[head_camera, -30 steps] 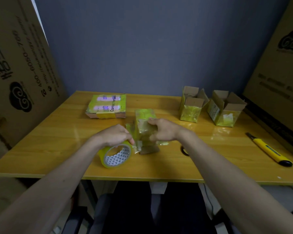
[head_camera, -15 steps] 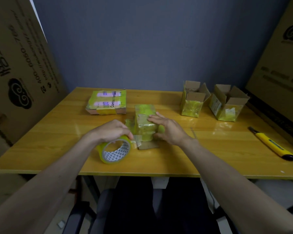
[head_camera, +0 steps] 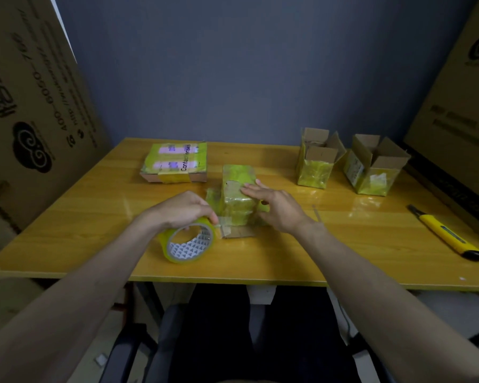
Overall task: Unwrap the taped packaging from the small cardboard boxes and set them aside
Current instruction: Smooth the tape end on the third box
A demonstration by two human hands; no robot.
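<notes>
**Both hands at the taped box, mid-desk**

The left hand point(head_camera: 181, 210) arches over a roll of yellow tape point(head_camera: 188, 240), its fingers curled down and gripping the top of the roll, which stands on edge near the desk's front edge. A short strip of tape runs from the roll to the taped box point(head_camera: 237, 199) just beside it. The right hand point(head_camera: 274, 207) lies flat against that box, fingers straight and pressing on its top and right side (the thumb reaches toward the near face). The box stands upright at the middle of the desk point(head_camera: 343, 244), between the two hands, with a loose cardboard flap at its base.

Toward the back left sits a flat taped package point(head_camera: 174, 163). At the back right stand two opened boxes point(head_camera: 317, 161) point(head_camera: 374, 167), flaps up. A yellow utility knife point(head_camera: 445, 233) lies near the right edge.
</notes>
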